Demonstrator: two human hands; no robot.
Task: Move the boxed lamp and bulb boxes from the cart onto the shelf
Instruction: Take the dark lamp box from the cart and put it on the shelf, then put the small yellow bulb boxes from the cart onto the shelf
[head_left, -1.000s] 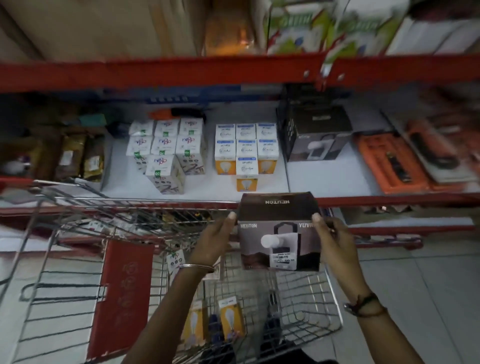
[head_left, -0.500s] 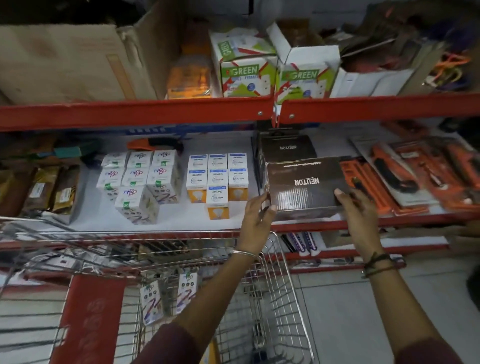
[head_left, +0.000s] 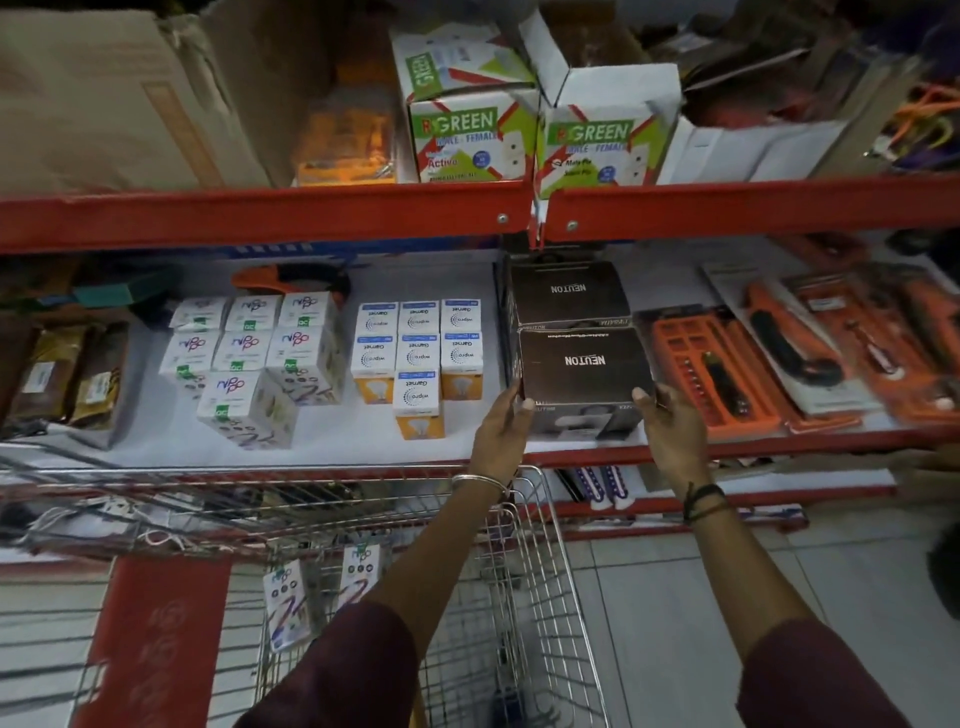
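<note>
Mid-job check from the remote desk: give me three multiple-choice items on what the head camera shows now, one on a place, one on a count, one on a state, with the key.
1. Where is the front Neuton lamp box?
A. in the cart
B. on the middle shelf, in front of a second Neuton box
C. on the top shelf

2. How many blue-and-white Wipro bulb boxes show on the shelf?
A. three
B. seven
C. twelve

3. How do the hands stand on the front lamp box?
A. only the left hand touches it
B. both hang clear of it
C. one at each front corner

Key:
1 B: it sits on the shelf before the rear Neuton box, beside the orange tool packs.
2 B: two rows of three, plus one in front.
3 C: left hand at the left corner, right hand at the right.
</note>
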